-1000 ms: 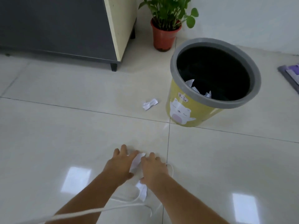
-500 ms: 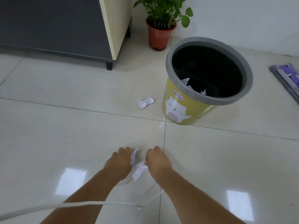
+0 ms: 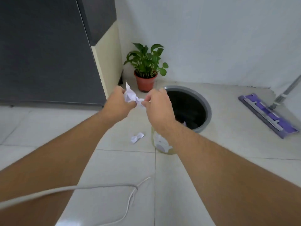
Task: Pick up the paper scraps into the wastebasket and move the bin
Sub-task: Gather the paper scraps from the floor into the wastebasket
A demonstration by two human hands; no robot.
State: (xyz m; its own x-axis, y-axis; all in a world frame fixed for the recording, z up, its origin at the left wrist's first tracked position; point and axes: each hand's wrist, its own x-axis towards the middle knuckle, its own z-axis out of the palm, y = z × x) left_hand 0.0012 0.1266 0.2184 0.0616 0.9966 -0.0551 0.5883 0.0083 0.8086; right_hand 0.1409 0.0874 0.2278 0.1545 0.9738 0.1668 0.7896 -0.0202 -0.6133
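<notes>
Left hand (image 3: 118, 104) and right hand (image 3: 157, 107) both pinch crumpled white paper (image 3: 131, 95) — another creased scrap (image 3: 137, 137) lies on glossy tile beside the round grey-rimmed bin (image 3: 207, 111).

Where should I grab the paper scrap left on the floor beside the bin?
Pinch the scrap at its narrow crumpled middle, coming straight down from above. It lies flat on the tile left of the bin, its ends flaring out, so the raised waist likely gives fingertips the best purchase.

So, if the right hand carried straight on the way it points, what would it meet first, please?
Probably the potted plant: the right hand, pinching crumpled paper, points up-frame past the wastebasket rim's left edge. Depth is unclear.
</notes>
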